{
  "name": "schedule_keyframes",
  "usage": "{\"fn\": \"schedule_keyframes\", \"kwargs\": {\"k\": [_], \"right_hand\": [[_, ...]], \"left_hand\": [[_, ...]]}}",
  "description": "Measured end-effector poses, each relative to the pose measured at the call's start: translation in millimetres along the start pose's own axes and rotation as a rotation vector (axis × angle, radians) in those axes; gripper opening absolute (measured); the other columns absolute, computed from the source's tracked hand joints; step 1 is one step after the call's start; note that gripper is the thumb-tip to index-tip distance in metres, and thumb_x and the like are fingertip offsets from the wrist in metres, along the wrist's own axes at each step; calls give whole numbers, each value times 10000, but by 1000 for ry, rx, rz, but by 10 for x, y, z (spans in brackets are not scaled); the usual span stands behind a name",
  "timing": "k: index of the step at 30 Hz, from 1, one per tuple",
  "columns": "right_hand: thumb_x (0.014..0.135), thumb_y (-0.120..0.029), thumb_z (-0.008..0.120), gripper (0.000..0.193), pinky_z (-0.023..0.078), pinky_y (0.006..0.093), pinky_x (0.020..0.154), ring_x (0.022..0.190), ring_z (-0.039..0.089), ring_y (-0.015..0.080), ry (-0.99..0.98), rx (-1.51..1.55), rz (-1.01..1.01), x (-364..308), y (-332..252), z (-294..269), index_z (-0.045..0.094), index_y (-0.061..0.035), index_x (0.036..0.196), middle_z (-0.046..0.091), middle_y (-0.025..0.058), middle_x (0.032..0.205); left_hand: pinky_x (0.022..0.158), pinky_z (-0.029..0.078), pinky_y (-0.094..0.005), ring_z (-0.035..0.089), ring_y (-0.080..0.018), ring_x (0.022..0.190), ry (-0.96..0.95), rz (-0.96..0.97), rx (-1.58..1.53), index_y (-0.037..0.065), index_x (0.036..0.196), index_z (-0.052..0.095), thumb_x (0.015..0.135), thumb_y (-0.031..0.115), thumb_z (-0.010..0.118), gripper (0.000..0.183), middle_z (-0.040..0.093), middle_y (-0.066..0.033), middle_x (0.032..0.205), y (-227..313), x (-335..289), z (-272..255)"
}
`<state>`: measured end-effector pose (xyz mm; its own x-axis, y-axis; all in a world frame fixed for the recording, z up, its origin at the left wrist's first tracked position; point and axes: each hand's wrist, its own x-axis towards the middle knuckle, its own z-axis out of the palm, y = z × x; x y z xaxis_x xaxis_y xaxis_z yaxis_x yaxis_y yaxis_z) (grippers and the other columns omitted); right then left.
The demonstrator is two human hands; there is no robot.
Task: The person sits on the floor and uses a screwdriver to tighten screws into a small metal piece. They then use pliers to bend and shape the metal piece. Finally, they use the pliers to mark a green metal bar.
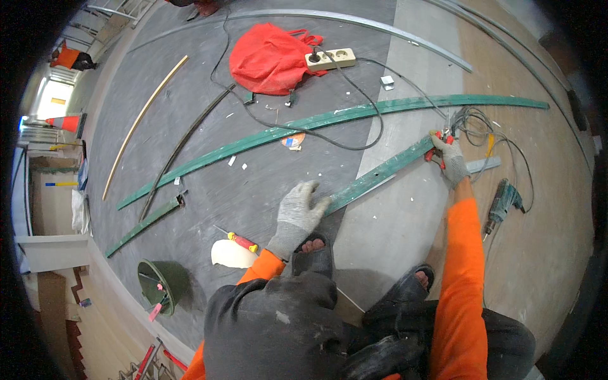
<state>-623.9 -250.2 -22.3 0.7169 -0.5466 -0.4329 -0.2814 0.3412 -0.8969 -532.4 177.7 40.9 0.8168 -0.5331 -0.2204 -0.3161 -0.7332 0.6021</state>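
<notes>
Both my hands wear grey work gloves. My right hand (451, 161) is closed round the red handles of a pair of snips (437, 154), at the far right end of a short green metal channel (383, 172). The snips' jaws are small and partly hidden, so whether they bite the metal cannot be made out. At the channel's near left end is my left hand (296, 212), fingers apart, its thumb side at or against the metal. Below that hand lies a screwdriver (242, 242) with a red and yellow handle, beside a cream-coloured piece (232, 254).
A long green channel (278, 132) crosses the floor beyond my hands. Past it lie a red bag (269, 60) and a power strip (330, 59) with trailing cords. To the right rests a corded drill (502, 201). A dark bucket (166, 285) stands at left.
</notes>
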Motion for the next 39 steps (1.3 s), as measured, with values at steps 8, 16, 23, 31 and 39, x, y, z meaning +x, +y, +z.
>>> {"fn": "schedule_keyframes", "kwargs": {"k": [8,16,23,31,39], "right_hand": [[956,-253,732,239,537,296,581,643,653,145,16,-83,-4,135,102,-22,711,-65,1103,685,28,828],[980,-224,701,269,547,306,661,642,660,182,-4,-80,-10,4,40,-30,686,-37,1174,699,63,859],[978,-235,709,285,551,318,653,665,666,185,32,-57,-1,55,105,8,690,-44,1189,705,57,871],[956,-320,733,322,507,299,645,693,657,137,70,-122,-139,-28,-133,190,703,-40,1112,697,38,832],[984,-332,654,388,530,386,786,881,710,261,-17,-657,-395,-567,-1072,1051,650,-10,1200,709,149,937]], "left_hand": [[1027,479,-479,593,-367,1226,-142,348,160,64,1385,516,937,481,661,629,599,-194,1297,448,487,633],[950,509,-503,643,-392,1117,-196,305,-54,47,1255,615,959,434,642,487,652,-208,1170,840,942,828],[985,512,-402,695,-325,1093,-473,116,-105,44,1225,690,900,491,673,553,721,-218,1135,918,1354,871],[934,518,-356,688,-218,1012,-466,107,-257,-4,1227,637,951,391,657,482,697,-135,1101,892,1236,677],[605,567,-291,678,-150,699,-300,-58,-1033,-7,1328,452,1040,218,594,393,672,-115,961,663,977,-350]]}}
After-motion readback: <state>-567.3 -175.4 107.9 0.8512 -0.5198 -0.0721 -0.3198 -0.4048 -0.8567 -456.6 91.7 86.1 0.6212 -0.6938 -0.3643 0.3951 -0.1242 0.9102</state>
